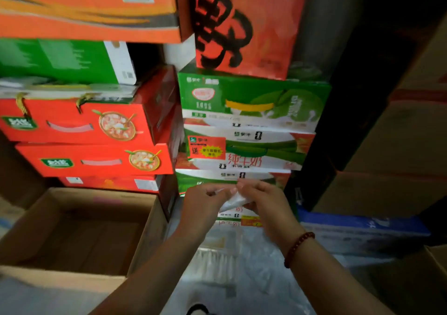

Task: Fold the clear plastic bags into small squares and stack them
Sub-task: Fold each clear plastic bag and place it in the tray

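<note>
Mid-fold, by the look of it. Head view only.

Progress: one clear plastic bag is held up in the air between both hands, in front of the stacked green-and-white milk cartons. It is already bunched down to a small, roughly triangular wad, so I judge several folds are in and the final square is not yet formed. No finished stack of squares shows anywhere. Below the forearms lies a spread of loose clear plastic, which may be more bags waiting; too hazy to count. So: early in the job overall, late in this one bag.

Fingers:
- left hand: fingers curled in, thumb and fingertip pinching the bag's upper left edge. Narrow grip, nearly closed on the film.
- right hand: fingers curled round the bag's right side, fingertips pinching the top corner just beside the left fingertips. A beaded bracelet sits on this wrist.
- The two hands' fingertips nearly meet over the bag; motion blur hides which finger presses where.

Surroundings: open cardboard box to the left, red gift boxes stacked above it.
</note>
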Tool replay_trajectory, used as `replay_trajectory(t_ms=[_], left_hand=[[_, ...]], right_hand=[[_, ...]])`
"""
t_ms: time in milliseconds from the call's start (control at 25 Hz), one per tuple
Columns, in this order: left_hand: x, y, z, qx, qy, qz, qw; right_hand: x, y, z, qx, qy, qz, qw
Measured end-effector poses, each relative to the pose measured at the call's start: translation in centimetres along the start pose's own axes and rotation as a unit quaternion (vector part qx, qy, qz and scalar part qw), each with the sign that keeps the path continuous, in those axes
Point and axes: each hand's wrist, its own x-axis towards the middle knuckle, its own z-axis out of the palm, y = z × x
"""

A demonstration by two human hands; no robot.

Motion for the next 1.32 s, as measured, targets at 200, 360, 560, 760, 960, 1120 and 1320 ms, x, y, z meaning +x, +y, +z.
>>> replay_trajectory(t_ms=[200,360,560,760,960,1120,1320], left_hand=[[1.5,-7.4,-0.9,-0.135,0.053,-0.128,0.981],[2.1,-12.3,-1.2,-0.190,0.104,-0.187,0.958],[2.5,-17.2,-2.0,-0.162,0.140,-0.210,0.954],[2.1,-21.0,-3.1,-0.132,0.149,-0.239,0.950],[0.7,-24.5,-4.4,-0.144,0.169,-0.281,0.934],[-0.4,-27.2,-5.2,-0.134,0.225,-0.280,0.924],[-1.3,-30.5,-5.3,-0.137,0.306,-0.288,0.897]], right_hand=[[3.0,6.5,2.2,-0.058,0.011,0.009,0.998],[5.1,11.7,3.4,-0.113,0.011,0.009,0.993],[6.6,16.4,4.6,-0.152,-0.002,0.027,0.988],[8.1,20.0,5.4,-0.183,-0.025,0.028,0.982],[8.7,23.3,6.1,-0.230,-0.066,0.059,0.969],[9.2,24.9,7.1,-0.257,-0.134,0.097,0.952],[10.6,27.0,8.5,-0.392,-0.182,0.117,0.894]])
